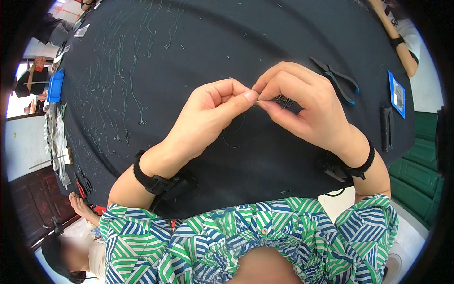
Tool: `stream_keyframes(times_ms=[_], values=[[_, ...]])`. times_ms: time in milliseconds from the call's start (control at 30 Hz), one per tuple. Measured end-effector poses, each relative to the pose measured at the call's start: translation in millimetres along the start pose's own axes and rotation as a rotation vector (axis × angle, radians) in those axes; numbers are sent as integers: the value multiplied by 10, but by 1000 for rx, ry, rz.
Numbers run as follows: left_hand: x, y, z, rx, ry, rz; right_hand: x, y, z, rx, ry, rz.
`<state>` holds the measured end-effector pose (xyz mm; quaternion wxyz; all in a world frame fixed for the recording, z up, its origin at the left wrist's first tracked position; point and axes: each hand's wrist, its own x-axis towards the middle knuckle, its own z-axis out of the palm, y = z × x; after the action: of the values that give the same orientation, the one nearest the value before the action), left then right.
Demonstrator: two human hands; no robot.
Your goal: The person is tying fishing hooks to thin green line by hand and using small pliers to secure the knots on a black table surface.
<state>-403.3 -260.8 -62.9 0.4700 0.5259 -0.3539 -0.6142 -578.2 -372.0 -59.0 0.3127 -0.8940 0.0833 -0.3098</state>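
My left hand (pixel 215 102) and my right hand (pixel 305 97) meet over the dark tabletop, thumbs and forefingers pinched tip to tip. A thin green fishing line (pixel 231 146) trails from the left fingertips in a loose curve. Whatever tiny piece the right fingertips pinch is too small to make out. Partly hidden behind my right fingers lies a heap of small dark metal fishhooks (pixel 284 101). To the left, several green lines (pixel 135 90) are spread across the cloth, some ending in small hooks (pixel 142 122).
Dark pliers (pixel 335 79) with blue-tipped handles lie beyond my right hand. Farther right are a blue packet (pixel 397 94) and a black cutter-like tool (pixel 387 128). A blue tray (pixel 56 86) and red-handled tool (pixel 81 187) sit along the left edge. Other people work around the table (pixel 265 175).
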Motion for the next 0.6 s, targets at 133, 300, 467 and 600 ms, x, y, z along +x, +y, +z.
stream_keyframes(times_ms=[133,300,467,600], values=[[-29,21,-8,-7,1,-11,3,-34,-40,-78,-40,5],[5,8,-7,86,-15,22,-25,-12,-62,-144,-71,21],[-1,-19,8,121,20,59,-26,-41,-45,104,-56,221],[-14,-1,14,106,15,76,-38,-41,-43,160,-102,235]])
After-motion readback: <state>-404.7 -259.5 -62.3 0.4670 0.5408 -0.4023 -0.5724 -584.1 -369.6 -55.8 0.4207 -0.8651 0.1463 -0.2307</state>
